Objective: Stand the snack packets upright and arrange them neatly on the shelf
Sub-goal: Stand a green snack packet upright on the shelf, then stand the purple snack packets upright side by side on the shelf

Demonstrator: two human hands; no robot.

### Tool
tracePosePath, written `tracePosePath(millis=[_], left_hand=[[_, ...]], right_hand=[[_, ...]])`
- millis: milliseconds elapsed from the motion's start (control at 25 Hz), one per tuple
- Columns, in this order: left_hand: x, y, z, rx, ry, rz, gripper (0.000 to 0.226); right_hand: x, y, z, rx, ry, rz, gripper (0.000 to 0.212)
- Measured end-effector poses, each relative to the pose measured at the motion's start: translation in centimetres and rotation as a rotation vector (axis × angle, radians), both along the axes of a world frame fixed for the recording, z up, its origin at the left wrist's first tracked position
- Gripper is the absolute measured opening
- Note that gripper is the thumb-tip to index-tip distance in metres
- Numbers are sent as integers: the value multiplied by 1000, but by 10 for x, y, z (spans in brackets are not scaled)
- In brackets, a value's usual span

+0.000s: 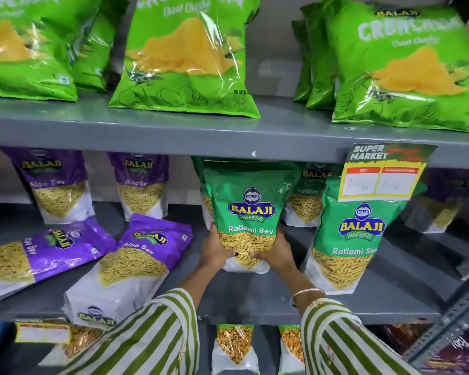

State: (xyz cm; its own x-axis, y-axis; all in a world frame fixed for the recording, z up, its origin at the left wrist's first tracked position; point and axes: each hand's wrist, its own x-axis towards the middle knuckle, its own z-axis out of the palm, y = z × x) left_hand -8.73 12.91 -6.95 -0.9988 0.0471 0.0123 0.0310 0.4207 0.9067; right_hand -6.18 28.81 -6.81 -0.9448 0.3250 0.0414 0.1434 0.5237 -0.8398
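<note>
Striped sleeves [152, 328] reach in as left hand [214, 253] and right hand [278, 251] clasp an upright Ratlami Sev packet [248, 212] mid-shelf [255, 296]; next, likely righting the Aloo Sev packets [130, 263] lying at its front edge.

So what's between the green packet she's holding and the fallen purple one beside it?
In the head view, only bare grey shelf separates the held Ratlami Sev packet from the fallen Aloo Sev packet.

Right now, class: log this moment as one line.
left hand + right hand: gripping Ratlami Sev packet upright | two Aloo Sev packets lying flat
</note>
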Motion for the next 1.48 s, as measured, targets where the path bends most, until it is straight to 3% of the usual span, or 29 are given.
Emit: tracePosePath(millis=[160, 240, 320, 400, 560, 680, 760, 840, 880, 960, 1160, 1240, 1320, 1400, 1480], left_hand=[[12, -17, 13, -97, -20, -23, 84], [19, -39, 21, -134, 17, 0, 86], [24, -70, 29, -231, 45, 33, 78], [25, -110, 35, -312, 21, 90, 67], [21, -206, 37, -454, -82, 165, 51], [24, -263, 30, -319, -351, 91, 52], [24, -283, 18, 39, -596, -16, 33], [19, -289, 2, 266, -709, -93, 21], [21, -288, 0, 326, -727, -121, 19], [22, -286, 0, 374, -715, -170, 23], [22, -282, 8, 316, -651, -217, 18], [19, -280, 16, 309, -593, -200, 15], [14, -278, 24, 288, -452, -179, 29], [10, -277, 31, 220, -309, -160, 54], [14, -278, 39, 193, -206, -122, 60]], right_hand=[[7, 0, 0, -44, -116, 25, 99], [10, -4, -1, 62, -252, 90, 101], [17, -9, 8, 256, -462, 152, 82], [26, -23, 26, 283, -588, 205, 58], [39, -92, 63, 528, -610, 216, 54], [47, -173, 74, 379, -514, 229, 55], [58, -221, 68, -61, -505, 176, 45], [64, -252, 54, -502, -420, 108, 16], [67, -260, 45, -648, -376, 83, 7], [68, -266, 33, -767, -429, 89, 20], [62, -256, 30, -578, -510, 19, 46], [64, -256, 45, -496, -480, 16, 30], [64, -256, 60, -448, -366, 58, 16], [63, -258, 70, -394, -238, 73, 21], [59, -257, 69, -343, -112, 70, 33]])
